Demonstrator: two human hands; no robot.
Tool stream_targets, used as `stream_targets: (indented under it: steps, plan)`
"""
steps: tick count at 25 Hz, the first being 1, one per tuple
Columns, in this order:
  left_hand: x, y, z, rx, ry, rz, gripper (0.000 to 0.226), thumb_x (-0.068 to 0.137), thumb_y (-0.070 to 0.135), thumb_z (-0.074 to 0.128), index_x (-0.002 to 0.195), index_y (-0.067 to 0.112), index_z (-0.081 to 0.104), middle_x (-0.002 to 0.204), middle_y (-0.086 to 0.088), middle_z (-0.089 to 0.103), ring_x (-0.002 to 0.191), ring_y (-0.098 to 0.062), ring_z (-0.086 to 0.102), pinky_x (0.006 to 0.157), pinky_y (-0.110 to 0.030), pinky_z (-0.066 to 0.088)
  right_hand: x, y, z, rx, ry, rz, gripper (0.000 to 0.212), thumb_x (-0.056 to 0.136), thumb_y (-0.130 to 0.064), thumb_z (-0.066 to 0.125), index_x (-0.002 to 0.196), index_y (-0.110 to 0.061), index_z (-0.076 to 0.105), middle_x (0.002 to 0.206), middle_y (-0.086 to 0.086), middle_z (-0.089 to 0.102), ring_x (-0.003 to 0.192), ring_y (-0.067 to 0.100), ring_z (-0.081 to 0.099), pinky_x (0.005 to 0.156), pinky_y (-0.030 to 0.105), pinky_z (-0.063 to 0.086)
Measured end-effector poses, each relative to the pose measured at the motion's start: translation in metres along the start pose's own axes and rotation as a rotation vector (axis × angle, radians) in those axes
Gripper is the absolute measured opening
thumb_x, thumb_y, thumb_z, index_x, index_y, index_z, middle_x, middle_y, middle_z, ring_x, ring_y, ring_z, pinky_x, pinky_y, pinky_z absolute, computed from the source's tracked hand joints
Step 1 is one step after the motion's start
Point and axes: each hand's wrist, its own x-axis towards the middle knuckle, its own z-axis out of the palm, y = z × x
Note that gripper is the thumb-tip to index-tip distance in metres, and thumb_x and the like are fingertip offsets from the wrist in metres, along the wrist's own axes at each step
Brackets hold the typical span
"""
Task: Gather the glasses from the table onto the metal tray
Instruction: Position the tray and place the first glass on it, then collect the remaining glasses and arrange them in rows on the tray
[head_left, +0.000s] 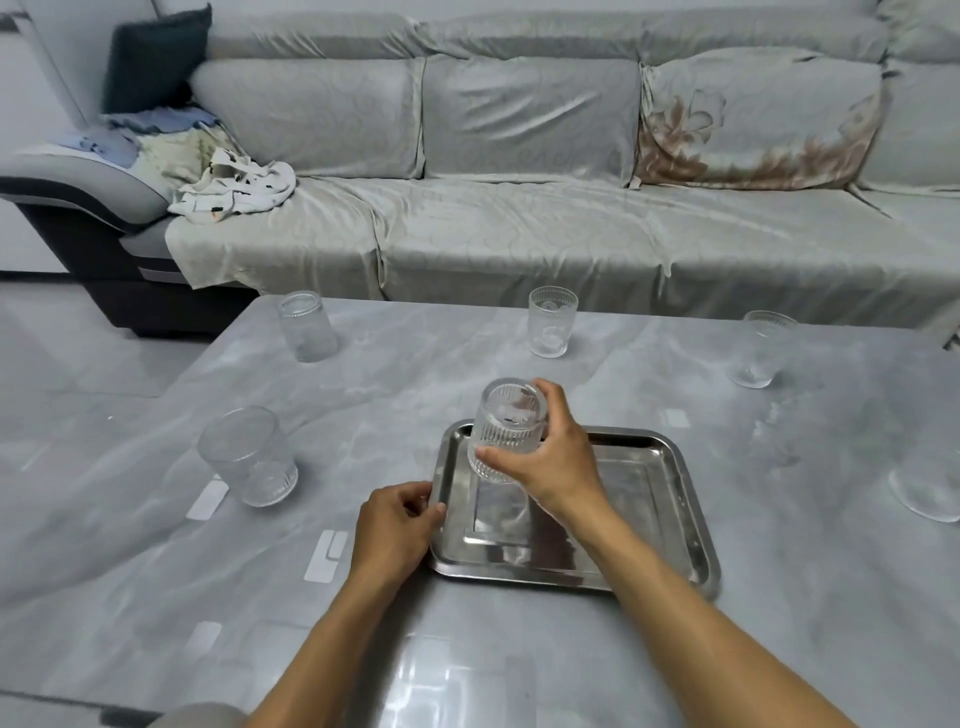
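A shiny metal tray (670, 519) lies on the grey table in front of me. My right hand (556, 457) grips a clear ribbed glass (506, 431) over the tray's far left corner. My left hand (397, 525) pinches the tray's left rim. Several other clear glasses stand on the table: one at near left (249, 457), one at far left (306, 327), one at far middle (551, 322), one at far right (761, 348), and one cut off by the right edge (930, 488).
The grey marble-patterned table (363, 395) has white tape patches near its left side. A grey covered sofa (519, 208) runs behind the table, with crumpled clothes (234, 182) on its left end.
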Motion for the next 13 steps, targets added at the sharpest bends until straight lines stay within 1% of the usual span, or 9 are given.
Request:
stream_targets:
  steps: [2,4,6,8,11,13]
  plan:
    - [0.003,-0.003,0.001,0.0,0.005,0.004,0.014,0.078,0.019,0.074,0.083,0.031,0.077,0.056,0.006,0.065,0.049,-0.002,0.055,0.055,-0.025,0.047,0.012,0.012,0.022,-0.072,-0.018,-0.003,0.083,0.056,-0.043,0.087,0.122,-0.036,0.038,0.107,-0.01,0.063,0.094,0.015,0.063,0.076,0.027,0.049]
    - [0.005,-0.007,0.003,-0.015,0.003,0.003,0.016,0.078,0.02,0.075,0.081,0.036,0.076,0.055,0.009,0.065,0.049,-0.001,0.055,0.054,-0.023,0.046,0.018,0.024,0.037,-0.11,-0.04,0.009,0.084,0.057,-0.042,0.086,0.125,-0.035,0.037,0.112,-0.006,0.063,0.098,0.018,0.061,0.08,0.032,0.051]
    - [0.004,-0.009,0.003,-0.038,-0.003,0.012,0.022,0.078,0.021,0.075,0.076,0.042,0.074,0.057,0.012,0.065,0.049,0.0,0.055,0.053,-0.022,0.045,0.021,0.032,0.043,-0.112,-0.067,0.027,0.086,0.057,-0.044,0.085,0.127,-0.036,0.035,0.117,-0.004,0.063,0.1,0.019,0.06,0.083,0.033,0.051]
    - [0.004,-0.009,0.003,-0.048,-0.002,0.02,0.025,0.078,0.021,0.075,0.074,0.045,0.072,0.058,0.012,0.065,0.049,0.0,0.056,0.053,-0.022,0.045,0.024,0.035,0.043,-0.116,-0.103,0.023,0.088,0.057,-0.047,0.085,0.127,-0.038,0.032,0.118,-0.005,0.063,0.1,0.018,0.06,0.083,0.033,0.051]
    - [0.004,-0.01,0.003,-0.056,-0.001,0.017,0.019,0.079,0.02,0.074,0.08,0.039,0.075,0.055,0.011,0.063,0.049,0.0,0.054,0.055,-0.023,0.045,0.024,0.037,0.043,-0.12,-0.123,0.035,0.088,0.057,-0.048,0.084,0.127,-0.037,0.033,0.118,-0.006,0.063,0.101,0.017,0.061,0.083,0.033,0.051]
    - [0.001,-0.005,0.002,-0.027,-0.001,0.015,0.013,0.081,0.022,0.073,0.088,0.033,0.076,0.058,0.011,0.064,0.054,-0.001,0.057,0.056,-0.023,0.045,0.018,0.037,0.044,-0.107,-0.134,0.073,0.092,0.057,-0.046,0.086,0.131,-0.033,0.033,0.124,-0.004,0.062,0.109,0.02,0.061,0.087,0.034,0.051]
